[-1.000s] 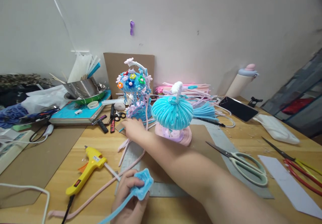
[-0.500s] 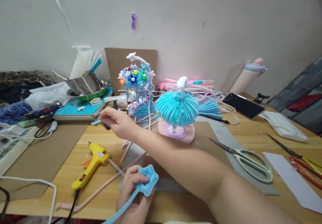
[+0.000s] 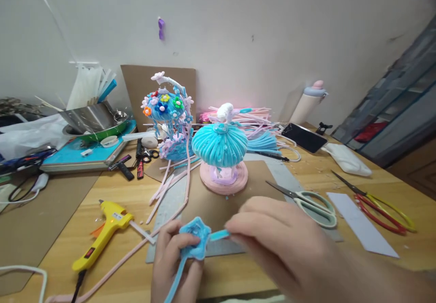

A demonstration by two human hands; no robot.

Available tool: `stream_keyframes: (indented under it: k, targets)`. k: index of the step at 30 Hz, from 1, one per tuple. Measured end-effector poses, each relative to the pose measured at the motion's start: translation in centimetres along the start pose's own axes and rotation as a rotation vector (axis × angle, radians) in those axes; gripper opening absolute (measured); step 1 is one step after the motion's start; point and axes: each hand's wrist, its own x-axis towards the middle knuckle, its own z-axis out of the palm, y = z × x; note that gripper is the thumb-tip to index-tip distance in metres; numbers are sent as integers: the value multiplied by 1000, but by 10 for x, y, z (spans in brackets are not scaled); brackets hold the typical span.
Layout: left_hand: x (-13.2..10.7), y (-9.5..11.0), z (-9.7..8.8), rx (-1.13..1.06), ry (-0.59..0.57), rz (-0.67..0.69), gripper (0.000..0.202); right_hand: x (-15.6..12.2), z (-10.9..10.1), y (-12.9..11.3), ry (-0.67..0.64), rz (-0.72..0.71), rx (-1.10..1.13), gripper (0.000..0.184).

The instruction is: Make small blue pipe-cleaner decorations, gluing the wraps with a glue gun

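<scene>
Low at the front, my left hand (image 3: 177, 262) is closed around a light-blue pipe-cleaner flower (image 3: 200, 247), its thumb and finger pressing into the cup. One blue pipe-cleaner strand hangs down from the flower. My right hand (image 3: 272, 239), a little blurred, pinches a short blue strip (image 3: 220, 235) whose free end points at the flower's right edge; whether they touch I cannot tell. Behind the hands stands a turquoise pleated lampshade-like piece (image 3: 220, 144) on a round pink base (image 3: 223, 182).
A yellow glue gun (image 3: 105, 230) lies at left by a long pink pipe cleaner. Green-handled scissors (image 3: 315, 210) and red-and-yellow-handled scissors (image 3: 378, 214) lie at right. Farther back are a flower-covered blue craft piece (image 3: 165, 107), a phone (image 3: 304, 138) and a bottle (image 3: 308, 101).
My right hand has come back from the far left with the blue strip to just right of the flower. My left hand keeps hold of the flower. The view has turned to the right.
</scene>
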Motion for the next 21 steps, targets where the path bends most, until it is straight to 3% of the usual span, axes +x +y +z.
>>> stream_keyframes:
  k: [4, 8, 14, 21]
  targets:
    - [7, 19, 18, -70, -99, 154, 17, -52, 9, 22, 76, 192, 16, 17]
    - [7, 27, 36, -98, -188, 160, 19, -77, 28, 35, 175, 269, 24, 18]
    - [3, 21, 40, -46, -352, 103, 23, -78, 42, 46, 82, 371, 77, 12]
    - [2, 21, 39, -49, -298, 27, 17, -77, 53, 51, 109, 318, 31, 16]
